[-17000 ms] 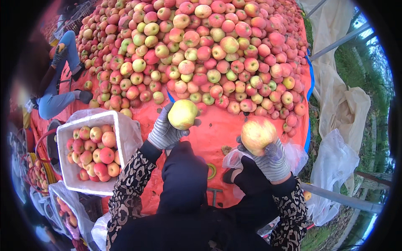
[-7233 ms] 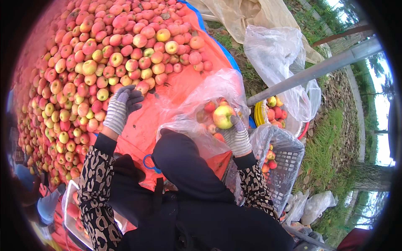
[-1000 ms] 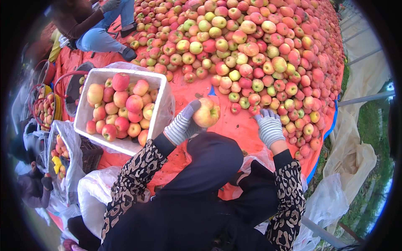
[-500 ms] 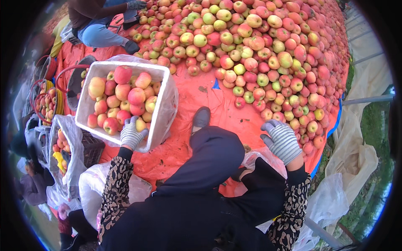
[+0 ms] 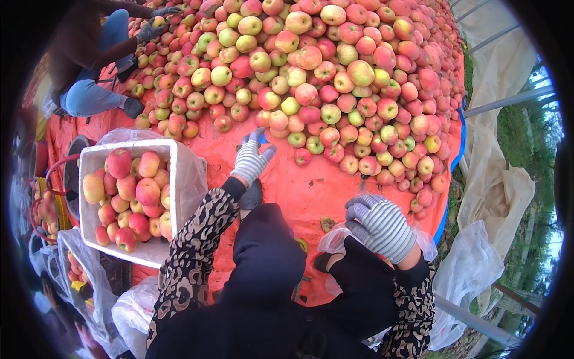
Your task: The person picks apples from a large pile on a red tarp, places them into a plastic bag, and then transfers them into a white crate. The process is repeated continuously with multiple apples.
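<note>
My left hand (image 5: 251,158), in a grey-and-white striped glove, is stretched forward over the red ground sheet (image 5: 287,194). Its fingers are spread and nothing is in them. Beyond it lies the near edge of a large heap of red and yellow-green apples (image 5: 335,113). My right hand (image 5: 382,227), gloved alike, hangs over the sheet by my bent knee, just short of the heap. Its fingers curl downward and closed, and whatever they may hold is hidden under them. To the left of my left forearm stands a white crate (image 5: 128,254) filled with apples.
At upper left a crouching person in blue jeans (image 5: 89,96) works at the heap with gloved hands. Buckets with red handles (image 5: 58,166) and a plastic-lined container (image 5: 98,287) line the left side. Crumpled clear plastic (image 5: 472,263) and metal bars (image 5: 508,102) lie on the right.
My left hand has left the crate's near rim and reached right and forward over the sheet. My right hand has drawn back a little from the heap, its fingers more curled. The view has shifted right.
</note>
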